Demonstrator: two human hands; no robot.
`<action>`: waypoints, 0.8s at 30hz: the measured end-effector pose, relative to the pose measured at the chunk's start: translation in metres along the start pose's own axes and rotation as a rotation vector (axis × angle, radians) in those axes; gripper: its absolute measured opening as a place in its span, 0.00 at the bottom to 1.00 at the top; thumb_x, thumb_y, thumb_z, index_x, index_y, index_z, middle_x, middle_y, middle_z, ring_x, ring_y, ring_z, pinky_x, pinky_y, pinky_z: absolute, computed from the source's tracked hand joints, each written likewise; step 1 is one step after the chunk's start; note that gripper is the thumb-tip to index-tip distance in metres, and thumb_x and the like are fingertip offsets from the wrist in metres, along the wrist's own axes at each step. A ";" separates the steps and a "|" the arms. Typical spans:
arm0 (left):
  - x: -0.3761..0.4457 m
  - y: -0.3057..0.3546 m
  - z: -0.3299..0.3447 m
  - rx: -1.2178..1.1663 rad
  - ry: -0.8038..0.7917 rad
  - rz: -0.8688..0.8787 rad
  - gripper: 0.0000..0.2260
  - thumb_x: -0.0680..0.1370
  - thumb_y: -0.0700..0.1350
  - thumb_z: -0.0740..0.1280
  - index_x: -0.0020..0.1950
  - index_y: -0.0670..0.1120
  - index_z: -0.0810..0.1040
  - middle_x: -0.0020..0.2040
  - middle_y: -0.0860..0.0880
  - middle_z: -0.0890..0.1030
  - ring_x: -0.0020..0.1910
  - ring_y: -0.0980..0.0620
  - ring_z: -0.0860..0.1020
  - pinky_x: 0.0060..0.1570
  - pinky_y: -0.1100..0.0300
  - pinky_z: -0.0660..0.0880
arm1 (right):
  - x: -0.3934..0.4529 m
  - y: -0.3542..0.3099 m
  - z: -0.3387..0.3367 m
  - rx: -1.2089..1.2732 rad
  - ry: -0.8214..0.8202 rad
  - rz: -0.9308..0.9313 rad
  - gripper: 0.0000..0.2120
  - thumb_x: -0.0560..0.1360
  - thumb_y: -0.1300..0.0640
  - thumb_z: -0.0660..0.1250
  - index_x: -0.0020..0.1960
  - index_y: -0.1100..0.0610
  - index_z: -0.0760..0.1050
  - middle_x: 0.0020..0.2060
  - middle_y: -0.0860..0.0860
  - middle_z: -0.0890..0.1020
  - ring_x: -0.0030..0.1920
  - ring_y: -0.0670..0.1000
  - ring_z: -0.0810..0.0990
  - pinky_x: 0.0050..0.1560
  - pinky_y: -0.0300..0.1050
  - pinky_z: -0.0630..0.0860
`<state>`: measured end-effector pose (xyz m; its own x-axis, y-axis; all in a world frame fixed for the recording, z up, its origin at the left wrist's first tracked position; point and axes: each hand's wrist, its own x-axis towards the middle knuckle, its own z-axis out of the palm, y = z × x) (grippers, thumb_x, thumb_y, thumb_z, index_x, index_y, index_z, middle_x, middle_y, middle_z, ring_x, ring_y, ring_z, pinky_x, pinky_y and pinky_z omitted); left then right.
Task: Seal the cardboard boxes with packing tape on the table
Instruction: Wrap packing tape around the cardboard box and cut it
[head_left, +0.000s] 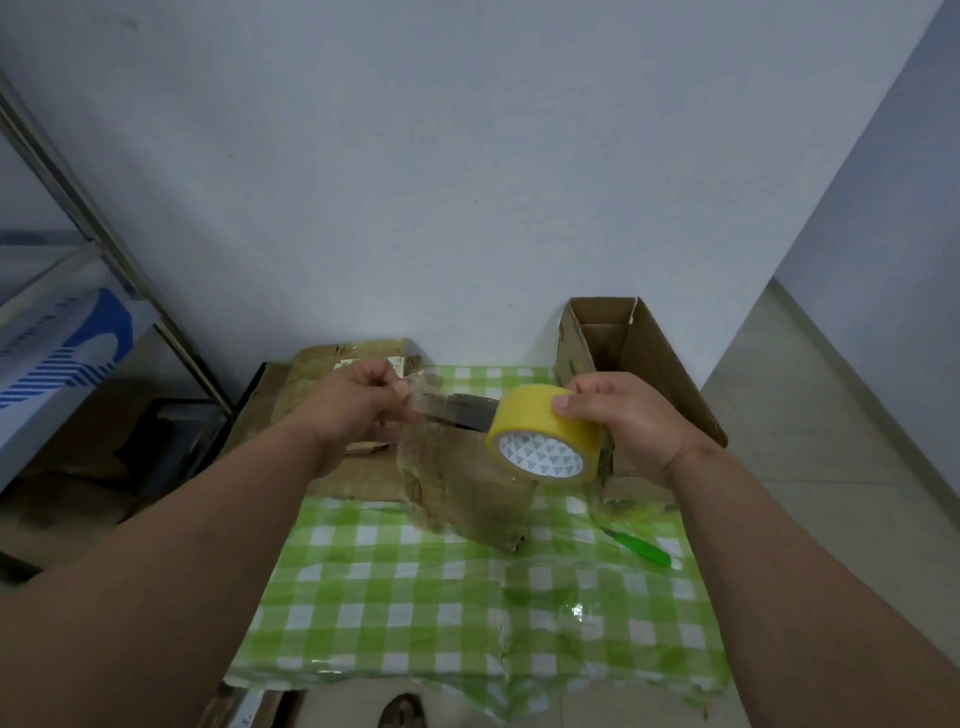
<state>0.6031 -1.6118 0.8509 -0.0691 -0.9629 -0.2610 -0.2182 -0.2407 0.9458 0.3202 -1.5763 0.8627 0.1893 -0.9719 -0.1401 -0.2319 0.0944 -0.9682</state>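
Yellow roll: your right hand (631, 423) grips the one tape roll (545, 441), fingers (592, 387) curled over its rim, thumb on its side, above the table's (395, 597) middle.
Clear strip: your left hand (358, 405) pinches the strip's free end (415, 400); it could fold, stick to itself or twist if you let it go slack.
Green knife: one cutter (641, 548) lies near the right edge, easy to knock off with your forearm.
Boxes: I count three, a crumpled box (467, 493) mid-table, a flattened box (322, 384) at the far left corner, an open box (623, 358) standing at the far right corner.
Sealing risk: crooked tape over the crumpled flaps would likely lift.
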 end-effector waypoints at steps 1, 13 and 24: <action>0.005 0.002 -0.001 0.001 -0.001 -0.002 0.10 0.82 0.38 0.62 0.40 0.45 0.71 0.51 0.41 0.78 0.43 0.50 0.84 0.44 0.50 0.80 | 0.006 -0.002 0.000 0.018 0.016 -0.009 0.21 0.59 0.43 0.72 0.36 0.60 0.71 0.33 0.56 0.68 0.36 0.53 0.68 0.43 0.47 0.63; 0.048 -0.009 -0.004 -0.138 -0.135 -0.203 0.06 0.85 0.47 0.55 0.51 0.47 0.67 0.60 0.49 0.81 0.40 0.40 0.85 0.34 0.54 0.80 | 0.070 -0.008 0.008 -0.065 0.182 0.098 0.13 0.74 0.54 0.70 0.35 0.57 0.69 0.30 0.52 0.69 0.33 0.52 0.69 0.39 0.46 0.66; 0.067 -0.035 0.002 -0.161 -0.141 -0.242 0.08 0.85 0.44 0.55 0.46 0.47 0.66 0.55 0.45 0.84 0.46 0.37 0.83 0.54 0.43 0.79 | 0.077 0.002 0.020 -0.208 0.181 0.233 0.17 0.77 0.49 0.67 0.32 0.54 0.70 0.34 0.51 0.75 0.38 0.52 0.75 0.45 0.51 0.70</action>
<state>0.6038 -1.6678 0.8002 -0.1704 -0.8514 -0.4960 -0.0888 -0.4880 0.8683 0.3535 -1.6470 0.8453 -0.0590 -0.9536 -0.2951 -0.4414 0.2901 -0.8491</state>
